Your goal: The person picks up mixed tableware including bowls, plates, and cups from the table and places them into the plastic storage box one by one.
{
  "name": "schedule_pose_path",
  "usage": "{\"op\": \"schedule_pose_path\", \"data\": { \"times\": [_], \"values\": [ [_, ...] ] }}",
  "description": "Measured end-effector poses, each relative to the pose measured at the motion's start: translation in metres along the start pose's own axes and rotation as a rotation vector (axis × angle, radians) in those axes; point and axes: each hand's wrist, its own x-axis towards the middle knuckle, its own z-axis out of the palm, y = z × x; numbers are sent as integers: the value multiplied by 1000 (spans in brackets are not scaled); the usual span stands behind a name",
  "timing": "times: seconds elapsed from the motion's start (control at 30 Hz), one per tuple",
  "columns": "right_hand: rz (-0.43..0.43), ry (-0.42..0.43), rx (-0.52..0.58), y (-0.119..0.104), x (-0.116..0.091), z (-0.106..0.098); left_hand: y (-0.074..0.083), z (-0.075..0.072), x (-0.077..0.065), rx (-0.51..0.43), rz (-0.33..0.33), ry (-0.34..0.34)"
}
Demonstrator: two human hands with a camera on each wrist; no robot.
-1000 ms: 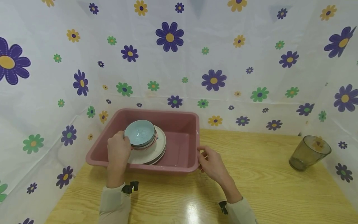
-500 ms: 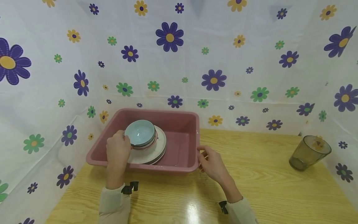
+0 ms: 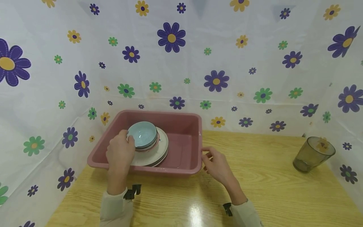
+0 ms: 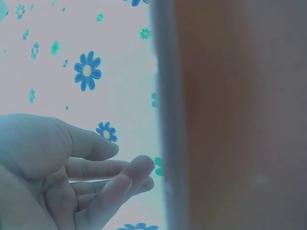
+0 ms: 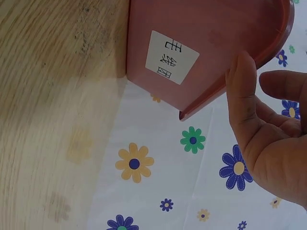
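Observation:
A pink plastic basin (image 3: 167, 171) stands on the wooden table, holding a stack of white plates (image 3: 162, 142) in its left half. Nested bowls rest on these plates, with a light blue bowl (image 3: 144, 134) uppermost. My left hand (image 3: 120, 154) reaches over the basin's front rim, fingertips at the left edge of the blue bowl. In the left wrist view, its loosely bent fingers (image 4: 140, 167) and thumb have nothing between them. Beside the basin's right wall is my right hand (image 3: 216, 165), relaxed, thumb and forefinger apart near the rim.
A tinted drinking glass (image 3: 313, 155) stands on the table (image 3: 255, 189) at the far right. White flower-printed sheeting (image 3: 193, 66) encloses the table behind and at both sides. The basin's outer wall bears a white label (image 5: 171, 57) with handwritten characters.
My left hand's fingers have loosened and risen slightly at the bowl's edge. The right hand has drawn a little to the right from the basin's rim. Bowls, plates and basin have stayed put.

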Motion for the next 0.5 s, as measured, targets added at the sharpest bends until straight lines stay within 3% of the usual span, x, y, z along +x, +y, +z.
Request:
{"op": "schedule_pose_path", "data": {
  "times": [0.27, 0.5],
  "values": [
    [5, 30, -20, 0, -3, -10, 21, -2, -14, -38, 109, 64],
    [3, 39, -15, -2, -9, -17, 28, 7, -22, -51, 275, 129]
  ]
}}
